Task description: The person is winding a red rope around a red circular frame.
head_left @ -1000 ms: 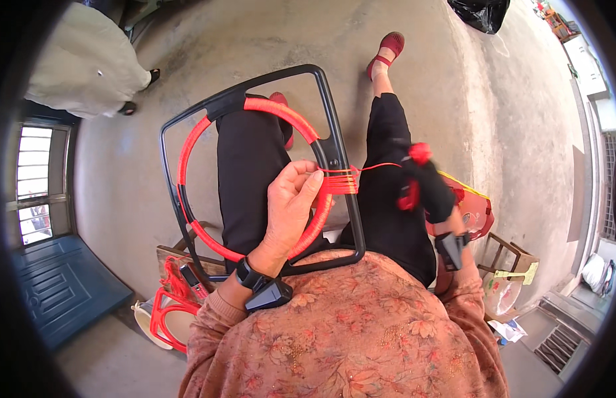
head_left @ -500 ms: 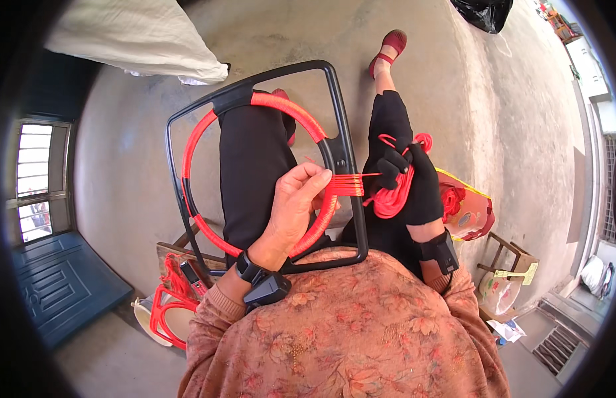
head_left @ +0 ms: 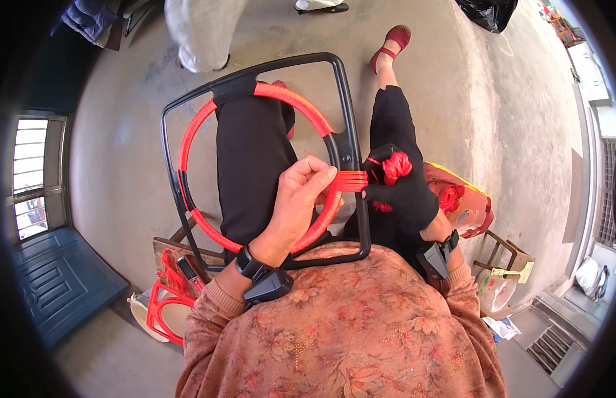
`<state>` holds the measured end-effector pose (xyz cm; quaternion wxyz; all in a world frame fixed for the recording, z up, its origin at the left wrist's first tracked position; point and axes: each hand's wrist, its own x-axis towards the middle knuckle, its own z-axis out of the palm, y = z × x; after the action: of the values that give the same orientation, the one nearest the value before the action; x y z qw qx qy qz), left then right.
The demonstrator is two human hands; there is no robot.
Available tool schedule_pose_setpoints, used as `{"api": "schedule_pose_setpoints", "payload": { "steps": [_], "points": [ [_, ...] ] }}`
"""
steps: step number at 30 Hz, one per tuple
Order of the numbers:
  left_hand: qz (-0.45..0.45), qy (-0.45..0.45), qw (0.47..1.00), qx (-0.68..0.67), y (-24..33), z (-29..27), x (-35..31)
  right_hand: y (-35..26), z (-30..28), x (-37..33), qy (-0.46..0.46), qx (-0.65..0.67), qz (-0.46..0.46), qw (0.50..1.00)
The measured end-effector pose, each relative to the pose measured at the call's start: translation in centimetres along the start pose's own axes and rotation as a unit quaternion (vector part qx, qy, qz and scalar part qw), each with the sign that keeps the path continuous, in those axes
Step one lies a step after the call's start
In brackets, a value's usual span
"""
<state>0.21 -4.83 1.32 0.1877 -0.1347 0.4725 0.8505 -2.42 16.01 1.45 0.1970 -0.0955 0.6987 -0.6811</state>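
Note:
A black metal frame (head_left: 345, 99) with a round inner ring rests across my lap. Red cord (head_left: 300, 103) is wound tightly around much of the ring. On the right side, several parallel strands (head_left: 352, 180) span from the ring to the frame's side bar. My left hand (head_left: 296, 199), bare, pinches the cord at the ring end of these strands with thumb and forefinger. Against the outer side of that bar, my right hand (head_left: 407, 199), in a black glove, is closed around a bundle of red cord (head_left: 396, 166). Part of the bundle is hidden by the gloved fingers.
Right of my knee stands a red bag (head_left: 477, 209) holding more red cord. A wooden stool (head_left: 513, 255) is behind it. At my lower left are a small wooden seat and a red-framed item (head_left: 163, 312). Off-white cloth (head_left: 205, 33) hangs at the far left.
My right hand has turned and come in against the side bar with the cord bundle. My left hand keeps its pinch. The off-white cloth at the far left has shifted right.

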Motion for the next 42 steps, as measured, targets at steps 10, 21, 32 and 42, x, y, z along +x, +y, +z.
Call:
{"api": "schedule_pose_setpoints", "payload": {
  "steps": [10, 21, 32, 42],
  "points": [
    [-0.031, -0.004, 0.999, 0.043, 0.2, -0.7, -0.3, -0.3, 0.2, 0.4, -0.053, 0.002, 0.032, 0.998],
    [-0.030, 0.022, 0.998, 0.043, 0.0, -0.2, -0.4, 0.6, 0.4, -0.3, 0.042, 0.070, 0.040, 0.996],
    [-0.160, -0.028, 0.984, 0.067, 2.4, 0.8, 1.8, 2.5, -0.8, -1.4, 0.065, 0.372, 0.097, 0.921],
    [-0.092, 0.000, 0.983, 0.158, 1.1, 2.6, 0.6, 0.8, -0.5, -0.9, 0.033, 0.131, 0.037, 0.990]
  ]
}}
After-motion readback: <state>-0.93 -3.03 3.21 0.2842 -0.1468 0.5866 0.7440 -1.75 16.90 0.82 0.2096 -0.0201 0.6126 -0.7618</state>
